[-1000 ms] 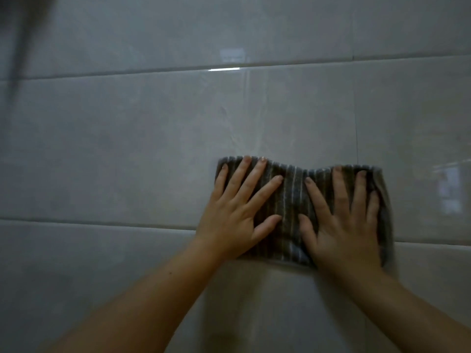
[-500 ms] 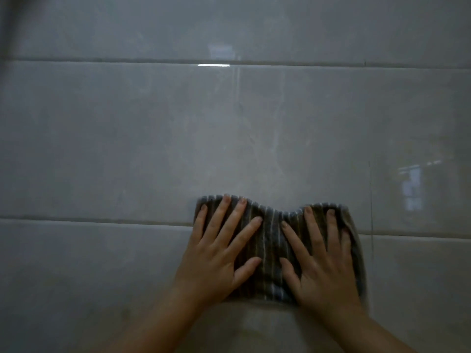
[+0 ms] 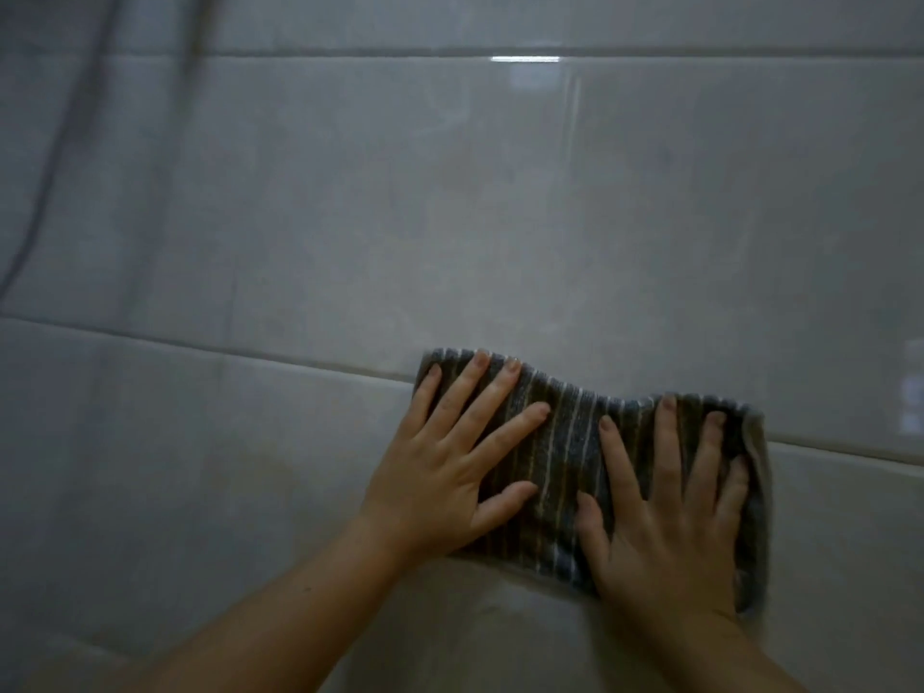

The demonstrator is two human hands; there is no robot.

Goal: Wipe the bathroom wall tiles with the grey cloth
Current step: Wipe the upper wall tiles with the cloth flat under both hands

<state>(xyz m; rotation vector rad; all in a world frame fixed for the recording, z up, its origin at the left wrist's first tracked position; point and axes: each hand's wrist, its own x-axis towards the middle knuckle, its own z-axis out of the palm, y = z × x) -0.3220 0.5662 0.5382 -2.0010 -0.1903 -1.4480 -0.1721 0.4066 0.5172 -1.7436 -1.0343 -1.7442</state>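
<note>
Grey cloth [image 3: 575, 457] is pressed flat on wall tiles [image 3: 450, 217], lower right, across a grout line; left hand [image 3: 440, 472] & right hand [image 3: 670, 512] laid on it, fingers straight & spread.

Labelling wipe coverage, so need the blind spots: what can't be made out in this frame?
Head view:
- Wall tiles beneath the grey cloth: covered by it, so wet or clean unknown.
- Cloth under the left hand and right hand: hidden by the flat palms.
- Dark streak upper left: blurred; hose or shadow, cannot tell.
- Bright patch at right: cut by the frame edge.
</note>
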